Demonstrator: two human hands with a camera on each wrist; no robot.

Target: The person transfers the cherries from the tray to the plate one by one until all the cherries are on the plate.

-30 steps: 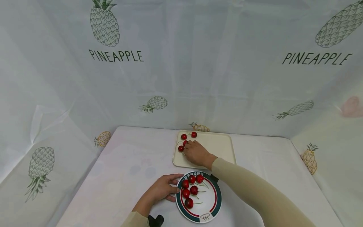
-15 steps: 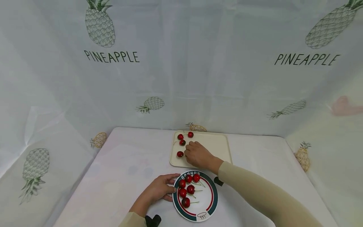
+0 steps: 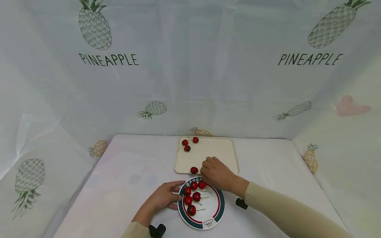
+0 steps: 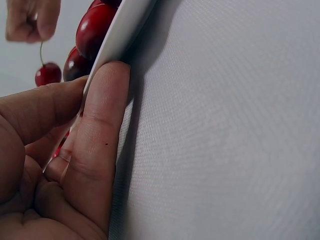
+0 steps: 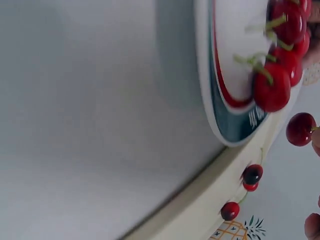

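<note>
The right hand [image 3: 216, 173] reaches forward from the 4 o'clock side, sleeve stretched across the table [image 3: 125, 172], knuckles up and fingers bunched downward over the near edge of the tray [image 3: 220, 152]. It pinches the stem of a cherry [image 3: 194, 170] – the left wrist view shows the fruit hanging by that stem under curled fingertips [image 4: 30, 22]. The cherry sits at the tray's 6 o'clock edge, just beyond the plate [image 3: 218, 211]. The left hand [image 3: 163, 198] lies low on the table at the plate's 9 o'clock, thumb and fingers pinching the rim, forefinger laid along its outside. Five cherries [image 3: 191, 195] cluster on the plate's left half, stems pointing to 3 o'clock. Three more cherries [image 3: 187, 144] lie at the tray's far left corner, around 11 o'clock.
</note>
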